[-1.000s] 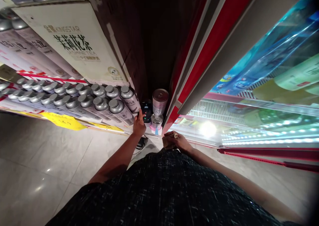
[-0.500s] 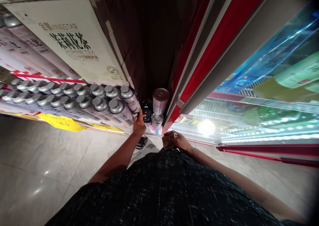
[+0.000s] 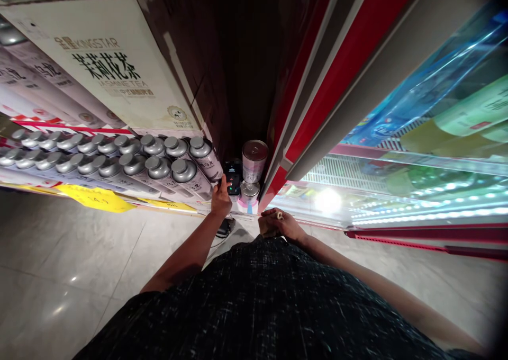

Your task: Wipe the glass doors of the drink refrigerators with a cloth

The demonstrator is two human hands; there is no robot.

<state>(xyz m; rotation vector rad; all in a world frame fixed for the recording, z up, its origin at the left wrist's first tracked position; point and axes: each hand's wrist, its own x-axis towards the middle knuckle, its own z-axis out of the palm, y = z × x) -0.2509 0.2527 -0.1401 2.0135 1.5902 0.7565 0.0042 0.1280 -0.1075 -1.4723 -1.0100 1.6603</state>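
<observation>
The person's left hand (image 3: pixel 221 198) is up against a dark phone (image 3: pixel 232 170), its index finger stretched out to the phone's left edge while another fingertip lies over the lit screen, close to small red and green marks. The rest of that hand's fingers are bent inward; from here I cannot tell whether they grip the phone or only touch it. The phone sits at the right end of the low display, in the gap between the nearest of the silver-capped bottles (image 3: pixel 184 170) and two pink-and-silver cans (image 3: pixel 254 168), with the dark recess behind it. The right hand (image 3: pixel 286 226) is held in front of the person's dark, flecked shirt (image 3: pixel 273 296), well short of the phone, its fingers curled together into a loose fist. A small pale, loop-shaped thing (image 3: pixel 280 216) shows at the knuckles, too small to tell whether it is worn or held. Over the bottles stands a white carton (image 3: pixel 107 58) lettered KINGSTAR and JASMINE TEA, and yellow price tags (image 3: pixel 97 198) hang along the front edge below them. Beside the right arm, a red-framed cooler (image 3: pixel 280 180) glows with lights and drinks behind its glass.
</observation>
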